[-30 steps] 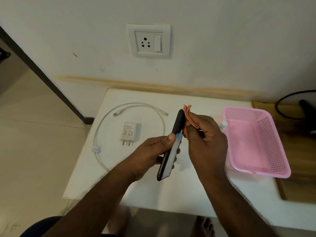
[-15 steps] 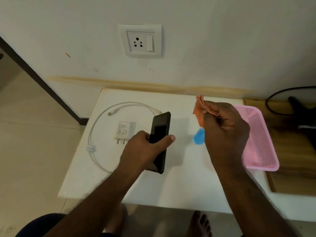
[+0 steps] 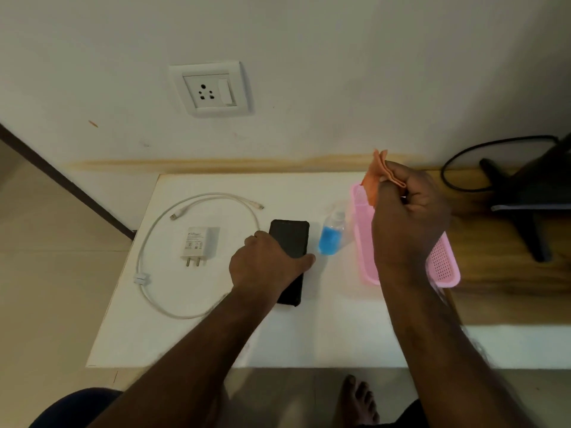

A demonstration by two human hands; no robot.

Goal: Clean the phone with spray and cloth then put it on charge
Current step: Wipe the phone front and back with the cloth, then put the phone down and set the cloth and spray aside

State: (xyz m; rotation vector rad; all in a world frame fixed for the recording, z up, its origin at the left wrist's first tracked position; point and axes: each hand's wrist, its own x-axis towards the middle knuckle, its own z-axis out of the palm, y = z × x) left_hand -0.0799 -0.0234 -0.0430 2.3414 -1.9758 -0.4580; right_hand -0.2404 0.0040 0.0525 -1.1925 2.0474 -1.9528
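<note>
The phone (image 3: 290,242) lies flat on the tabletop (image 3: 324,332) under the left hand (image 3: 265,267), fingers curled over its edges. Free it gently and square. The right hand (image 3: 408,220) pinches the cloth (image 3: 372,180) over the basket (image 3: 445,270); drop it there, then take the cable (image 3: 148,242).

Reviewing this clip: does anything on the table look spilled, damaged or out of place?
Nothing stands out. The phone lies flat under the left hand, the spray bottle stands beside the pink basket with no puddle visible, and the charger and cable lie undisturbed. The right hand holds the cloth over the basket.
</note>
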